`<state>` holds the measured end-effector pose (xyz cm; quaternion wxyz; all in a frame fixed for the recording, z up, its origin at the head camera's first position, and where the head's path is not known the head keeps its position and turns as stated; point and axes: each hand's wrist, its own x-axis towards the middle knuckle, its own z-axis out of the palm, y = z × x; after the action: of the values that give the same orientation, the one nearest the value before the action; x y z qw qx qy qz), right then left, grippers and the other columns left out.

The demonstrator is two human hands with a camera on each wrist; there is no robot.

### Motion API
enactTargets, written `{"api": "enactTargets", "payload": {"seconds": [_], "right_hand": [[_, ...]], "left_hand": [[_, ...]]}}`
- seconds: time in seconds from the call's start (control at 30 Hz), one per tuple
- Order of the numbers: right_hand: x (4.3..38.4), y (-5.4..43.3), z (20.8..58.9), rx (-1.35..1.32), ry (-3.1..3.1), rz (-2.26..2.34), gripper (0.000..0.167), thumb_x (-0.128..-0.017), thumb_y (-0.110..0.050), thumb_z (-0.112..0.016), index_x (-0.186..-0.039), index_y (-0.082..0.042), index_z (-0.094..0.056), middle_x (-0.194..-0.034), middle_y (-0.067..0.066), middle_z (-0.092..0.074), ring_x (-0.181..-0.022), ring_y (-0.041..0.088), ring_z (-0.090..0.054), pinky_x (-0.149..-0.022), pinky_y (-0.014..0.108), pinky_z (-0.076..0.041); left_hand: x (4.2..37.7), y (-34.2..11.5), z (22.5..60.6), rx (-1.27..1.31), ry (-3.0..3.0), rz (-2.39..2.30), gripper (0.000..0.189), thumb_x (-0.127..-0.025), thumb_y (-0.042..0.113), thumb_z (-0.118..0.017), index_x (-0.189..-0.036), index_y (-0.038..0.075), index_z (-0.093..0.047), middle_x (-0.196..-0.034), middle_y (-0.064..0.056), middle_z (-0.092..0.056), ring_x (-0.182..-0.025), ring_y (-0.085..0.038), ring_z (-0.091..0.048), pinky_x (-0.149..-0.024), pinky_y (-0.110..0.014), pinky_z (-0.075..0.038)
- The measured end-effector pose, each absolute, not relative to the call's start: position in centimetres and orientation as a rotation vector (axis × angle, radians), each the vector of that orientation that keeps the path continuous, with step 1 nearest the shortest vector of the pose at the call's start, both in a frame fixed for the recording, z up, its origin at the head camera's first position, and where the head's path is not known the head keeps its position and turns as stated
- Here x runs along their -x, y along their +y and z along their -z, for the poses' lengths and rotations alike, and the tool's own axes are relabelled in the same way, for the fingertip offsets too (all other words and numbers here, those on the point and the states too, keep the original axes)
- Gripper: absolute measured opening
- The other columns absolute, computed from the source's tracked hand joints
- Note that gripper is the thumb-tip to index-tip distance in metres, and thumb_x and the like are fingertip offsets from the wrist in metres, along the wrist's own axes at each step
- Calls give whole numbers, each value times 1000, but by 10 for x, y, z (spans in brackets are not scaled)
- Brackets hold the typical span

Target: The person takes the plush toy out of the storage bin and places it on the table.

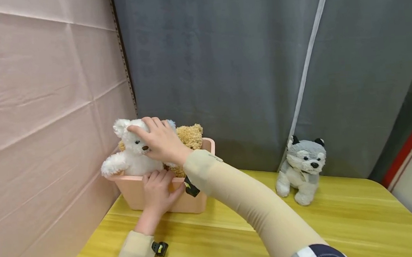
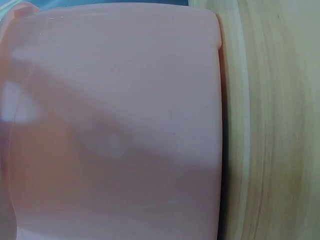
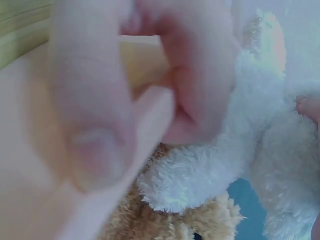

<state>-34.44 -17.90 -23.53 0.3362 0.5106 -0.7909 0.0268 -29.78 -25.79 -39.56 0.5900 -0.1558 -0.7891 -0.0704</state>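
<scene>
A white plush bear [image 1: 136, 161] sits upright in a pink bin [image 1: 135, 191], one arm draped over the left end of the rim. My right hand [image 1: 165, 141] holds the bear's head from above, fingers spread across its top and side. With my left hand [image 1: 158, 191] I grip the bin's front rim. In the right wrist view a thumb [image 3: 97, 150] lies outside that rim and a finger curls inside, close to the bear's white fur [image 3: 260, 115]. The left wrist view holds only the bin's wall [image 2: 115, 115] and wood, no hand plainly.
Tan curly plush bears [image 1: 190, 135] are also in the bin, partly hidden. A grey and white plush husky [image 1: 303, 167] sits at the right on the yellow wooden table [image 1: 234, 230]. A pink cloth wall [image 1: 47, 115] stands left, a grey curtain [image 1: 223, 63] behind.
</scene>
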Motion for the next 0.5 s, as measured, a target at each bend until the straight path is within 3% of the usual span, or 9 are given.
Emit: {"api": "enactTargets", "payload": {"seconds": [0.27, 0.5], "right_hand": [[347, -172, 218, -1330, -2052, -60, 75, -84, -41, -72, -147, -29, -33, -144, 10, -36, -126, 26, -42, -94, 38, -40], [351, -160, 200, -1286, -2060, -29, 75, -84, -38, -71, -147, -30, -32, -145, 9, -35, -129, 25, -39, -96, 39, -39]], "left_hand": [[301, -257, 396, 385, -1800, 198, 52, -87, 59, -54, -77, 9, -61, -75, -8, -63, -72, -32, -56, -73, -49, -35], [300, -257, 395, 381, -1809, 203, 55, -87, 62, -53, -78, 8, -60, -72, -7, -62, -67, -30, -54, -70, -48, -34]]}}
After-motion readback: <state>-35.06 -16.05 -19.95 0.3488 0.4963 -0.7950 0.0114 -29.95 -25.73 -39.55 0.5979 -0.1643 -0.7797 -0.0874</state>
